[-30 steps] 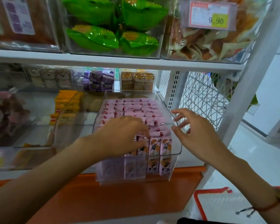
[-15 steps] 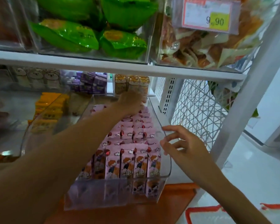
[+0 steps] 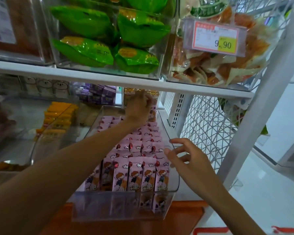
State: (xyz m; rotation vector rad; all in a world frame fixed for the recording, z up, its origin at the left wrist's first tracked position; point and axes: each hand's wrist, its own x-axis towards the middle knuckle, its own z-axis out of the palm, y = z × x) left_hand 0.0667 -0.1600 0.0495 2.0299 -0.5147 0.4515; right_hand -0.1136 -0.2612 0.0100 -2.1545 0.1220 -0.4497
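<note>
Left hand [image 3: 139, 106] pinching pink packet [image 3: 152, 114] deep in bin [image 3: 165, 126], right hand [image 3: 188, 160] spread alongside

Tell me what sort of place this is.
A shop, most likely its snack aisle: a price tag reading 9.90, clear bins of green packets and pink snack packs on white shelving.

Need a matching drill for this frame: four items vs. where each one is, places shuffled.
1. left hand
2. right hand
3. green foil snack bags
4. orange flat packets

A. upper shelf, middle
B. far back of the clear plastic bin of pink snack packets
C. neighbouring bin left of it
D. by that bin's right rim

Pairs: 1-B; 2-D; 3-A; 4-C
</note>
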